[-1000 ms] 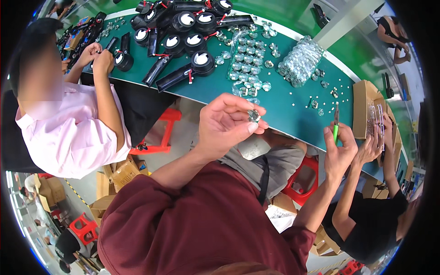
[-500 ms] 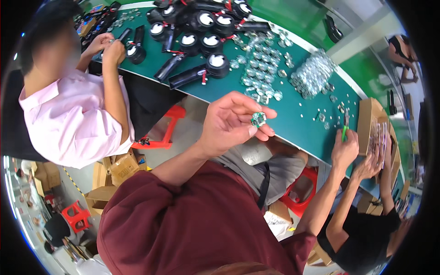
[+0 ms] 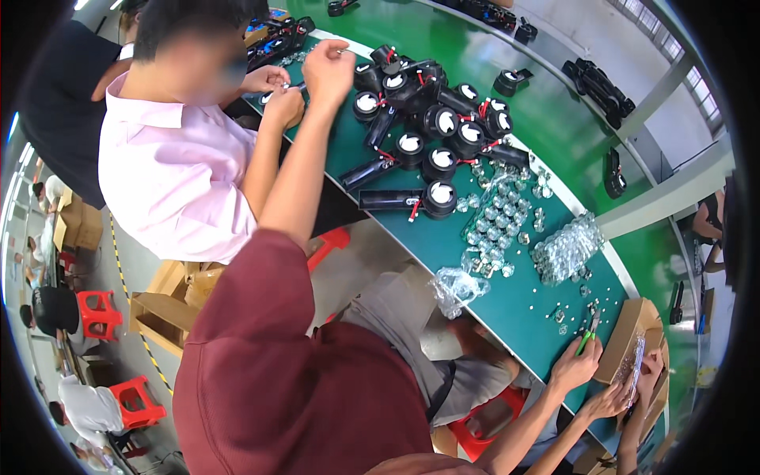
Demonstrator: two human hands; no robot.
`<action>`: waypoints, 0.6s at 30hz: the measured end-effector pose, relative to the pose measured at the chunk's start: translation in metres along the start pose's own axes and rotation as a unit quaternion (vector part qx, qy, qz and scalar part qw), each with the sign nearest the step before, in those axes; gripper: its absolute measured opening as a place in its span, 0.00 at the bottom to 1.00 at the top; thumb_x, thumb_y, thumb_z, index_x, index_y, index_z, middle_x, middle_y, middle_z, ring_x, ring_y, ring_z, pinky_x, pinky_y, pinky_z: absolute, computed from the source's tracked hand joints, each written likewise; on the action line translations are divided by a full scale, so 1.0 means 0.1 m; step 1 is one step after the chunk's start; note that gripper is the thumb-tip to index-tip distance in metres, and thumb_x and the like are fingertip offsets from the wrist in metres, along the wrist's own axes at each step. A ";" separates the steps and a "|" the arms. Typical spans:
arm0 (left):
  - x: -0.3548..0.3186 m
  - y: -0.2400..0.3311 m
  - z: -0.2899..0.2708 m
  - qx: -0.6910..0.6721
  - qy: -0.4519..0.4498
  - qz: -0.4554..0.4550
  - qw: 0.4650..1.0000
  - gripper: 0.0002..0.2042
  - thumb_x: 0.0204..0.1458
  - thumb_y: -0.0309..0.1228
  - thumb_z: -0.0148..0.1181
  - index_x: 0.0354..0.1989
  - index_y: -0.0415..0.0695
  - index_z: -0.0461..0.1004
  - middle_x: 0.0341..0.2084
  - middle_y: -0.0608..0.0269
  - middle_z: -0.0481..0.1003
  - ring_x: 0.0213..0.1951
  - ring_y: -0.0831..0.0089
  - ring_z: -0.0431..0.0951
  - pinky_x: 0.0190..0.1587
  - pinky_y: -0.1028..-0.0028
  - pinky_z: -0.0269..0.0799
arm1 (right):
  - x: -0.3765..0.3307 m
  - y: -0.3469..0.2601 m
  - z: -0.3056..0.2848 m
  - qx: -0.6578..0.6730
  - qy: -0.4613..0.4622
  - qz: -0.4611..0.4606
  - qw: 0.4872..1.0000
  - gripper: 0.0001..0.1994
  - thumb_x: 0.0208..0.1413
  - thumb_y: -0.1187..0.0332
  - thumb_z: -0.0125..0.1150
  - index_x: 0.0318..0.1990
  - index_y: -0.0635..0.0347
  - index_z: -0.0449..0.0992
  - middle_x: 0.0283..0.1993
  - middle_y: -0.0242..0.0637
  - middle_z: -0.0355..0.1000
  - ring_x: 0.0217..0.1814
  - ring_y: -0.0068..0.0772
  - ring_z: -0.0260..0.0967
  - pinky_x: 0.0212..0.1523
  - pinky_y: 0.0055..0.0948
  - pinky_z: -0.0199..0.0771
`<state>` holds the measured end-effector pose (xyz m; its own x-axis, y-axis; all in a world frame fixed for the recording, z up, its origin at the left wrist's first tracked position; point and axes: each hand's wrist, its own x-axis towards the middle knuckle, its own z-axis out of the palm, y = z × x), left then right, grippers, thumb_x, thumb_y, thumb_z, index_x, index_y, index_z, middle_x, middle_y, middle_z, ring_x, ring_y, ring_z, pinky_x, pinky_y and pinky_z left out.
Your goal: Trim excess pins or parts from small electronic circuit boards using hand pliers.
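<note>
My left hand (image 3: 328, 73) is raised at the far left of the bench, past the co-worker's hands. Its fingers are bent and pinched together; whatever lies at the fingertips is too small to make out. Below and right of it lies a pile of black handled housings (image 3: 441, 123) with round heads, white discs and red wires. At the right, my right hand (image 3: 575, 366) is closed round green-handled pliers (image 3: 587, 339), their jaws pointing away over the green bench top. Small white bits and a few small parts (image 3: 561, 315) lie just beyond the pliers.
Small round boards (image 3: 499, 218) in clear trays and a bubble-wrapped bundle (image 3: 568, 248) sit mid-bench. A crumpled plastic bag (image 3: 459, 290) hangs at the front edge. A person in pink (image 3: 174, 170) sits left; another person's hands (image 3: 608, 400) work by a cardboard box (image 3: 625, 340) at right.
My left hand has swung far left and away, from holding a small green circuit board over the front edge. My right hand keeps the pliers. The whole view has shifted.
</note>
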<state>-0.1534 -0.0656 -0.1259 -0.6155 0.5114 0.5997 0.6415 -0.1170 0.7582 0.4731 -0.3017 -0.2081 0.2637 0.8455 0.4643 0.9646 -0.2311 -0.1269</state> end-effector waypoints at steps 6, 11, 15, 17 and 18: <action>0.79 -0.84 0.44 0.268 -0.122 -0.115 0.949 0.10 0.44 0.33 0.69 0.37 0.52 0.84 0.40 0.54 0.83 0.48 0.56 0.82 0.53 0.60 0.77 | -0.01 0.01 0.00 -0.010 0.010 -0.004 1.000 0.11 0.58 0.69 0.59 0.45 0.66 0.78 0.54 0.44 0.74 0.48 0.51 0.73 0.47 0.45 0.68; 0.94 -1.16 0.51 0.278 -0.105 -0.185 0.937 0.13 0.44 0.34 0.74 0.40 0.53 0.83 0.43 0.54 0.82 0.50 0.57 0.81 0.53 0.60 0.76 | -0.03 0.00 -0.01 -0.015 0.014 -0.006 1.000 0.10 0.57 0.70 0.59 0.44 0.66 0.76 0.53 0.45 0.74 0.48 0.52 0.72 0.47 0.46 0.68; 1.04 -1.23 0.48 0.268 -0.122 -0.168 0.941 0.14 0.46 0.33 0.70 0.43 0.51 0.83 0.45 0.54 0.82 0.50 0.56 0.81 0.55 0.61 0.75 | -0.03 0.01 0.00 -0.011 0.017 -0.020 1.000 0.10 0.57 0.71 0.58 0.43 0.66 0.76 0.52 0.45 0.74 0.48 0.52 0.72 0.47 0.46 0.68; 1.11 -1.20 0.44 0.237 -0.042 -0.178 0.954 0.13 0.47 0.31 0.63 0.42 0.51 0.84 0.42 0.53 0.83 0.48 0.55 0.82 0.55 0.61 0.75 | -0.02 0.00 0.01 -0.005 0.018 -0.026 0.999 0.10 0.56 0.71 0.58 0.43 0.66 0.76 0.52 0.45 0.74 0.48 0.52 0.72 0.48 0.46 0.68; 1.11 -1.09 0.43 0.202 -0.002 -0.176 0.964 0.13 0.47 0.31 0.63 0.42 0.50 0.84 0.41 0.53 0.83 0.48 0.56 0.82 0.54 0.61 0.75 | -0.02 0.00 0.00 -0.008 0.019 -0.029 0.999 0.10 0.56 0.71 0.58 0.43 0.65 0.76 0.52 0.45 0.74 0.48 0.52 0.72 0.48 0.45 0.68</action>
<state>-0.2720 0.0405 -0.1526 -0.8256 0.4630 0.3224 0.5203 0.4038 0.7525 0.4723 -0.3031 -0.2093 0.2071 0.8387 0.5036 0.9780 -0.1906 -0.0847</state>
